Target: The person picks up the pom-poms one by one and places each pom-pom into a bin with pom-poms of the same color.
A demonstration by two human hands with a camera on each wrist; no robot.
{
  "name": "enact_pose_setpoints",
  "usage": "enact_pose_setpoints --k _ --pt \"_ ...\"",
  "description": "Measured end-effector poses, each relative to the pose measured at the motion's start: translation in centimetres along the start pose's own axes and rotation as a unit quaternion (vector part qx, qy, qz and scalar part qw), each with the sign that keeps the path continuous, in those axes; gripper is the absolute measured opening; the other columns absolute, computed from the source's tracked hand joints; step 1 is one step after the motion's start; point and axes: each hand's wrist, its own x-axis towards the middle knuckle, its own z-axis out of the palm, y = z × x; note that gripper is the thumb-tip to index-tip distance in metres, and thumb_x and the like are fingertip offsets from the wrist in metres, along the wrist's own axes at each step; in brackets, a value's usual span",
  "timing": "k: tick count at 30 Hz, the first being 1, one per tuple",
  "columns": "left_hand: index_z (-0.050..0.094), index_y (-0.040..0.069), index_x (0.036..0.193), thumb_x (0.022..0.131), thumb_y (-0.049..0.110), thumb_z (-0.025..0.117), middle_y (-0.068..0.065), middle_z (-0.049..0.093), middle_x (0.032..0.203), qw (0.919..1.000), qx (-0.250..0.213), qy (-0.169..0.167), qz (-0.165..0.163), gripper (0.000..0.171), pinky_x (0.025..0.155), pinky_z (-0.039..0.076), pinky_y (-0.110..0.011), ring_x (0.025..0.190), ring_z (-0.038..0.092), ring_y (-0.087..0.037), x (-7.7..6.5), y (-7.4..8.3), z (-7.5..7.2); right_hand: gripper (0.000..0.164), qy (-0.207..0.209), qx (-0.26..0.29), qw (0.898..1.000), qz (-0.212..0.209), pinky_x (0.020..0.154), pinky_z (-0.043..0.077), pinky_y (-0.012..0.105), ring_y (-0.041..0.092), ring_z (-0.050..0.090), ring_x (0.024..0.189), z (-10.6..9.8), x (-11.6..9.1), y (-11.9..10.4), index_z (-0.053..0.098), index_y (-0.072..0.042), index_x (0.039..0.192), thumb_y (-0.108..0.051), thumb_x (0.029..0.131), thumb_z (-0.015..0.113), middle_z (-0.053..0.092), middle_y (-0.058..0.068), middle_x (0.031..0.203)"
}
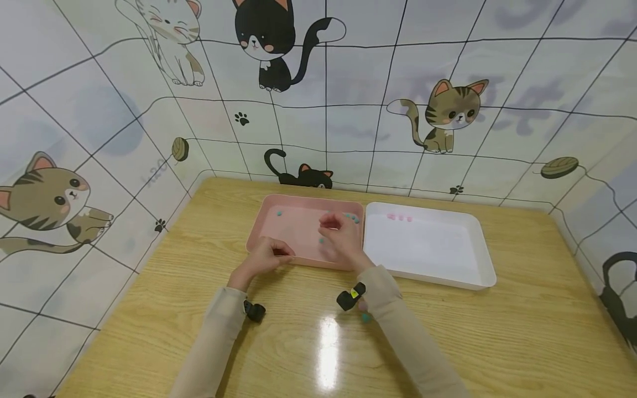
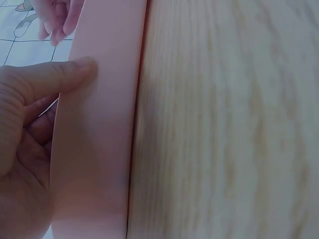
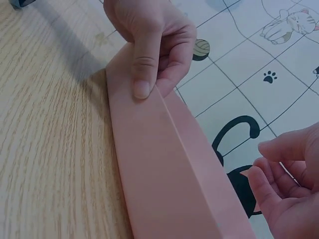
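Observation:
My left hand (image 1: pixel 269 257) grips the near wall of a pink tray (image 1: pixel 303 202); its thumb (image 3: pixel 143 74) presses on the outside and the other fingers curl over the rim. Above the tray's right half hovers my right hand (image 1: pixel 342 235), fingers loosely bent. In the right wrist view, no object shows between the thumb and fingers of that right hand (image 3: pixel 291 179). Inside the tray lie small teal pieces: one (image 1: pixel 279 213) at the far left, several (image 1: pixel 354 218) near the far right corner, and another (image 1: pixel 320 240) just below the right hand.
A white tray (image 1: pixel 423 249) stands against the pink tray's right side, with small pink pieces (image 1: pixel 400 218) near its far edge. On the wooden table (image 1: pixel 288 342), a teal piece (image 1: pixel 366 318) and a pale pink one lie beside the right sleeve (image 1: pixel 398 309). A cat-patterned wall (image 1: pixel 358 127) rises behind.

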Motion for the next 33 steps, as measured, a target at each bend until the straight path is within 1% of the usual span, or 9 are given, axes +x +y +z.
enact_pose_setpoints --k 4,6,7,11,13,18,22,27,33 --pt "0.073 0.004 0.076 0.08 0.0 0.071 -0.004 0.069 0.073 1.0 -0.002 0.0 -0.002 0.006 0.057 0.05 -0.022 0.062 0.06 -0.007 -0.1 -0.1 0.0 0.017 -0.011 0.009 1.0 -0.01 0.086 0.048 0.031 0.032 0.059 0.094 -0.7 -0.5 -0.4 0.06 0.008 0.097 0.01 0.081 0.066 0.061 0.02 0.097" --pt "0.073 0.004 0.076 0.081 0.0 0.071 -0.004 0.069 0.073 1.0 -0.001 0.0 -0.001 0.006 0.057 0.05 -0.022 0.062 0.06 -0.007 -0.1 -0.1 0.0 0.018 -0.021 0.016 1.0 -0.012 0.088 0.048 0.034 0.035 0.058 0.096 -1.2 -1.1 -1.5 0.059 0.011 0.098 0.012 0.081 0.064 0.06 0.023 0.099" --pt "0.073 0.004 0.076 0.081 0.0 0.071 -0.004 0.069 0.073 1.0 0.0 -0.001 -0.001 0.006 0.057 0.05 -0.022 0.062 0.06 -0.007 -0.1 -0.2 0.0 0.018 -0.022 0.017 1.0 -0.01 0.088 0.048 0.032 0.035 0.058 0.096 -1.4 -1.2 -1.6 0.059 0.011 0.098 0.012 0.081 0.065 0.059 0.023 0.1" --pt "0.073 0.004 0.076 0.081 0.0 0.071 -0.004 0.069 0.073 1.0 0.0 -0.001 0.004 0.006 0.056 0.05 -0.023 0.061 0.059 -0.007 0.0 -0.3 0.0 0.018 -0.024 0.02 1.0 0.0 0.088 0.047 0.032 0.035 0.058 0.098 -2.1 -1.8 -2.0 0.06 0.01 0.098 0.009 0.081 0.066 0.059 0.024 0.103" --pt "0.073 0.004 0.076 0.081 0.0 0.071 -0.004 0.069 0.072 1.0 0.001 -0.002 0.006 0.006 0.056 0.049 -0.023 0.061 0.059 -0.006 0.0 -0.3 0.0 0.018 -0.02 0.018 1.0 -0.001 0.085 0.047 0.026 0.032 0.059 0.096 -2.3 -1.8 -1.3 0.062 0.007 0.097 0.008 0.08 0.068 0.061 0.021 0.101" --pt "0.073 0.004 0.076 0.08 -0.001 0.071 -0.004 0.069 0.072 1.0 -0.002 0.0 0.007 0.007 0.056 0.049 -0.023 0.061 0.059 -0.006 -0.1 -0.3 0.0 0.018 -0.033 0.025 0.999 0.002 0.079 0.048 0.019 0.027 0.06 0.092 -2.9 -2.7 -1.9 0.061 0.008 0.096 0.009 0.079 0.068 0.061 0.02 0.098" --pt "0.073 0.003 0.075 0.08 -0.001 0.071 -0.004 0.069 0.072 1.0 -0.005 0.001 0.003 0.007 0.056 0.049 -0.023 0.061 0.059 -0.007 -0.1 0.0 0.0 0.018 -0.046 0.029 0.999 0.002 0.077 0.049 0.019 0.024 0.06 0.091 -3.6 -3.4 -2.2 0.061 0.008 0.096 0.008 0.08 0.068 0.062 0.02 0.098" --pt "0.073 0.004 0.076 0.08 0.0 0.071 -0.003 0.069 0.072 1.0 0.002 -0.001 -0.007 0.006 0.056 0.049 -0.022 0.062 0.059 -0.006 -0.1 0.1 0.0 0.016 -0.062 0.024 0.998 -0.012 0.077 0.048 0.019 0.028 0.06 0.093 -4.5 -4.3 -2.2 0.061 0.007 0.096 0.007 0.081 0.067 0.062 0.021 0.099" --pt "0.073 0.003 0.077 0.08 0.0 0.071 -0.005 0.069 0.073 1.0 0.0 -0.002 -0.005 0.006 0.056 0.049 -0.022 0.061 0.059 -0.006 -0.1 0.2 -0.1 0.016 -0.088 0.029 0.995 -0.02 0.08 0.049 0.021 0.025 0.059 0.093 -5.7 -5.6 -1.6 0.06 0.008 0.097 0.006 0.082 0.066 0.061 0.022 0.101"
